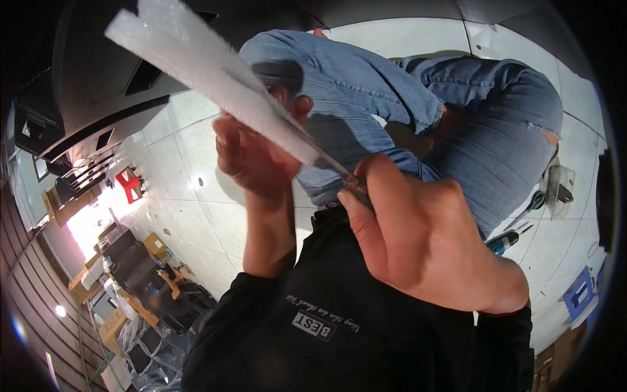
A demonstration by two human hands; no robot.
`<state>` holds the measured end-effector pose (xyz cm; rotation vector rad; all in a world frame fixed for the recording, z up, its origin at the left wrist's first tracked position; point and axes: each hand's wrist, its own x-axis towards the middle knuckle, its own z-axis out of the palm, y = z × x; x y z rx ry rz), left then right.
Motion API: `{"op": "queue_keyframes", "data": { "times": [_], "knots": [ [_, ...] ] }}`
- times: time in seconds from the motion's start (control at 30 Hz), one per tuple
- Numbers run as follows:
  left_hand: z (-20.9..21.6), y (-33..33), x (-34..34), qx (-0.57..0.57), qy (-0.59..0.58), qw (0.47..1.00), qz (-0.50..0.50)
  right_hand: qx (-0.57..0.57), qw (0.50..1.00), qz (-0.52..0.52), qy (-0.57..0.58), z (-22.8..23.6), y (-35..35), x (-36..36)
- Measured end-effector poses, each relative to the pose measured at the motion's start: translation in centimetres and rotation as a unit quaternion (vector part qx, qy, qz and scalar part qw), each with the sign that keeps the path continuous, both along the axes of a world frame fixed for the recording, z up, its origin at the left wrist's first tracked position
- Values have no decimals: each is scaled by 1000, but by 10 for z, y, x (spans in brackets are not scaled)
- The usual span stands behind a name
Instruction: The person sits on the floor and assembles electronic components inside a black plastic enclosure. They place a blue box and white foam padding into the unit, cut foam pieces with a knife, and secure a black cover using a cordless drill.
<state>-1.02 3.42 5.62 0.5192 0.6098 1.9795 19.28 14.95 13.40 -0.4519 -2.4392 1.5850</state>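
A long piece of white foam (215,81) slants up and left in front of me, with a notch at its far end. Along its right edge runs a thin, dark grey strip (330,160); whether this is a blade or part of the piece, I cannot tell. My right hand (418,235) is closed on the near end of this strip, thumb and index finger pinching it. Behind the foam, my left hand (258,153) has its palm up and fingers apart and slightly bent. The foam covers part of that hand, so contact between them is hidden.
My jeans-clad legs (353,85) are bent on the pale tiled floor (189,153). Right of them lie a cordless drill (501,243), green-handled scissors (537,200) and a blue plastic frame (578,294). A red stool (130,185) stands at left; boxes (112,328) and plastic wrap crowd the lower left.
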Motion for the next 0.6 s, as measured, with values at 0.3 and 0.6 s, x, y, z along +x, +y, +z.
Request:
{"op": "queue_keyframes", "data": {
  "times": [0.3,0.6],
  "knots": [
    [-26,1,-21,112,-27,978,-176,137,990,-13,-28,-4,-24,-2],
    [-21,4,8,114,-223,952,-175,183,983,-14,-9,-8,-28,-5]
  ]
}}
